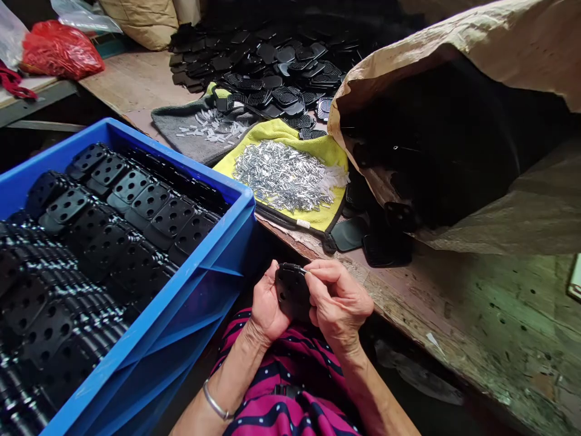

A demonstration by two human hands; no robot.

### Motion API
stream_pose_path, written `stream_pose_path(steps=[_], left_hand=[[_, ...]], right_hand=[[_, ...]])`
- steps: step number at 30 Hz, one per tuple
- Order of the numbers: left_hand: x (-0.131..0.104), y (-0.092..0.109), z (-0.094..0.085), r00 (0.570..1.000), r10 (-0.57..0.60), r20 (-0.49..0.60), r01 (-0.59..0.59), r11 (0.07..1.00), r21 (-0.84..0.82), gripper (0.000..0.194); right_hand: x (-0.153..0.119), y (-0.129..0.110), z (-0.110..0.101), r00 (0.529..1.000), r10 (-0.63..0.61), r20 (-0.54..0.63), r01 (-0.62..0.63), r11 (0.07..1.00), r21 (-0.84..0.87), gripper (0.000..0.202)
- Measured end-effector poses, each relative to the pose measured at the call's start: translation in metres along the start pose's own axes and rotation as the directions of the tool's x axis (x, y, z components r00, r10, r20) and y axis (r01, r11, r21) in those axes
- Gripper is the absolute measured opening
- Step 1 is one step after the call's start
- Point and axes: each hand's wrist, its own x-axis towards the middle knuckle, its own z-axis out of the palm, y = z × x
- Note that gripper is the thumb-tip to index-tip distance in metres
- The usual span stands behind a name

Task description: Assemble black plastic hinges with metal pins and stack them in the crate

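A black plastic piece with round holes [291, 293] is held up over my lap, in front of the bench edge. My left hand [269, 304] grips it along its left side. The thumb and index finger of my right hand [338, 298] pinch a small shiny pin [303, 270] at the piece's top edge; the other fingers curl by its right side. Beyond my hands, a yellow cloth [333, 209] carries a heap of small metal pins [284, 175]. A grey cloth [170, 118] beside it holds small whitish strips [213, 126].
At the left, a blue crate [247, 206] contains rows of black pieces [152, 203]. Black parts [272, 66] are piled at the back of the bench [136, 75]. A large paper sack [490, 242] gapes open at the right. A red plastic bag [61, 51] lies back left.
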Motion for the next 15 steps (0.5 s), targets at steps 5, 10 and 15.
stream_pose_path(steps=[5, 10, 15], left_hand=[[0.0033, 0.0, -0.0037, 0.999, 0.034, -0.007, -0.034, 0.999, 0.008, 0.031], [0.0047, 0.0024, -0.0079, 1.0, 0.029, 0.001, -0.029, 0.999, 0.038, 0.032], [0.0016, 0.0036, -0.0097, 0.999, 0.003, 0.043, -0.009, 0.991, 0.135, 0.033]], right_hand=[[-0.0014, 0.0002, -0.0019, 0.981, -0.194, 0.025, 0.195, 0.975, -0.104, 0.012], [0.0014, 0.001, -0.002, 0.995, -0.064, 0.08, 0.067, 0.997, -0.034, 0.012], [0.0069, -0.0061, -0.005, 0.757, 0.58, 0.299, -0.648, 0.723, 0.239, 0.014]])
